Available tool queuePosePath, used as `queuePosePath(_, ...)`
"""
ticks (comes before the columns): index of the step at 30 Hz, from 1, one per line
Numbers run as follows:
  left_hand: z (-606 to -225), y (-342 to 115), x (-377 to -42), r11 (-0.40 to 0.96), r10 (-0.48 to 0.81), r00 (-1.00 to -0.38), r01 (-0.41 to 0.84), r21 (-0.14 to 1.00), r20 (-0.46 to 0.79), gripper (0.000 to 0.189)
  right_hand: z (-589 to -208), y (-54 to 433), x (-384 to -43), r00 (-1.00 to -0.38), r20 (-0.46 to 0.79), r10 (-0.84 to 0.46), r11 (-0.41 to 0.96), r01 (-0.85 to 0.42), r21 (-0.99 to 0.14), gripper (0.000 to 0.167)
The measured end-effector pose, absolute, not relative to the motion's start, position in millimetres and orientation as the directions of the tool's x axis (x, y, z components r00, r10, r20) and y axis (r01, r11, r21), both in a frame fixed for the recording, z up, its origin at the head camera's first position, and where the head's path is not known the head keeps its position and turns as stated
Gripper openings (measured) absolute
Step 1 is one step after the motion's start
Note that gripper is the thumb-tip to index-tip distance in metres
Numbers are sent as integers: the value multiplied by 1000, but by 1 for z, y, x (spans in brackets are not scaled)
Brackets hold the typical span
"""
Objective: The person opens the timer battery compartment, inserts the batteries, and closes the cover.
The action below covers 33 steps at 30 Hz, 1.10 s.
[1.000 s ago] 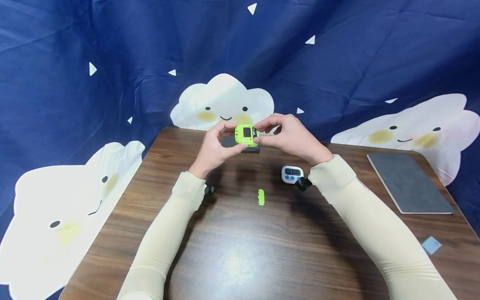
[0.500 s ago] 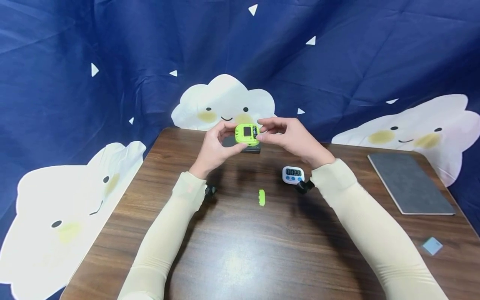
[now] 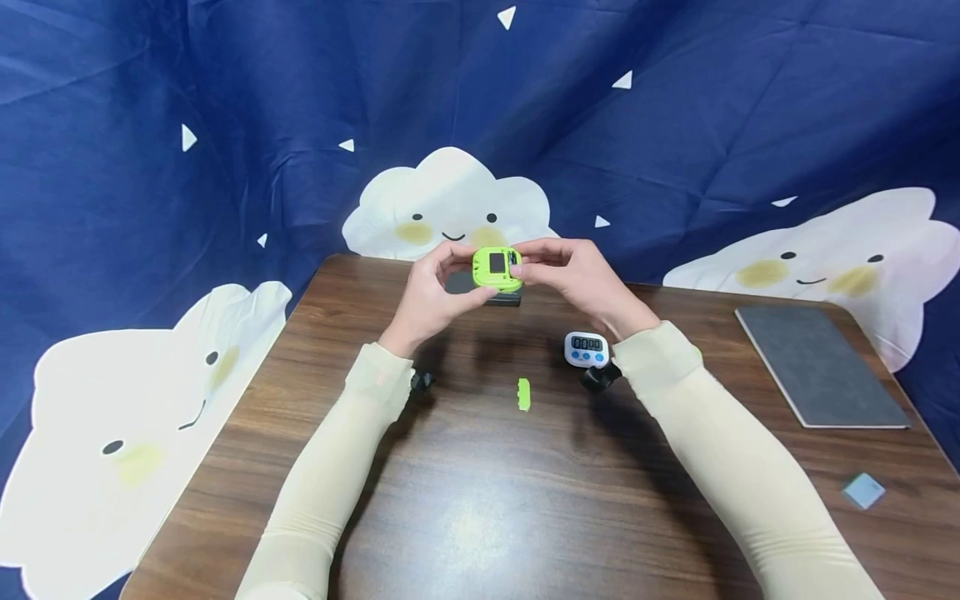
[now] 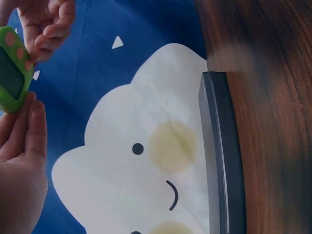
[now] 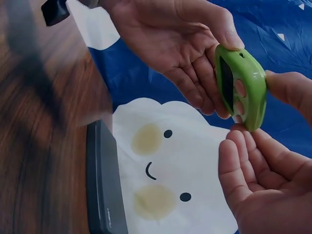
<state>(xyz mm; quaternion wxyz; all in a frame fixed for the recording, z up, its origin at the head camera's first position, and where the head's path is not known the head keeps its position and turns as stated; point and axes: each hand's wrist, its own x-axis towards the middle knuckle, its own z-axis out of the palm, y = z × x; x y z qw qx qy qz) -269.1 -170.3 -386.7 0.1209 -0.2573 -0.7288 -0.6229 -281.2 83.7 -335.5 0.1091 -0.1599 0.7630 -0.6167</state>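
Observation:
My left hand (image 3: 431, 296) holds a lime green digital timer (image 3: 484, 282) by its edges, above the far side of the table. Its back faces the head camera, and the narrow battery slot (image 3: 513, 259) on its right side is uncovered, a dark battery showing inside. My right hand (image 3: 581, 275) pinches the timer's right side, thumb over the slot and fingers at the edge. The front, with pink buttons (image 5: 240, 87) and a dark screen (image 5: 227, 83), shows in the right wrist view. A small lime battery cover (image 3: 523, 395) lies on the table nearer to me.
A white timer (image 3: 587, 350) reading zeros lies beside my right wrist. Beneath the held timer is a dark flat box (image 3: 502, 300). To the right are a grey notebook (image 3: 821, 367) and a small light blue piece (image 3: 864, 491). A blue cloud-printed curtain (image 3: 300, 100) hangs behind.
My right hand's thumb and fingers drew slightly off the slot, then came back onto the timer's right side, now lower. The left hand has hardly moved.

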Motion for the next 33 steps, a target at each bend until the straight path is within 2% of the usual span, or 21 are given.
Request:
queuePosePath(4,-385,-168,-267,126,226,-825,552,824,518,55,-338,84,-282,-934,46,-353,137,-100,-985,34)
queuePosePath(10,-386,-168,-268,126,227,-828,547,828,513,55,-336,83,-281,-934,41,-355,141,-97,-985,35)
queuePosePath(21,-385,-174,-270,90,176,-856,506,858,486,55,-338,89,-273,-959,18,-281,289,-103,-952,45)
queuePosePath(26,-381,-178,-271,73,155,-859,502,862,487,55,-366,95,-262,-942,-9,-335,349,-115,-930,47)
queuePosePath(33,-382,-178,-271,66,162,-853,510,857,495,54,-416,95,-233,-895,-114,-432,452,-105,-886,59)
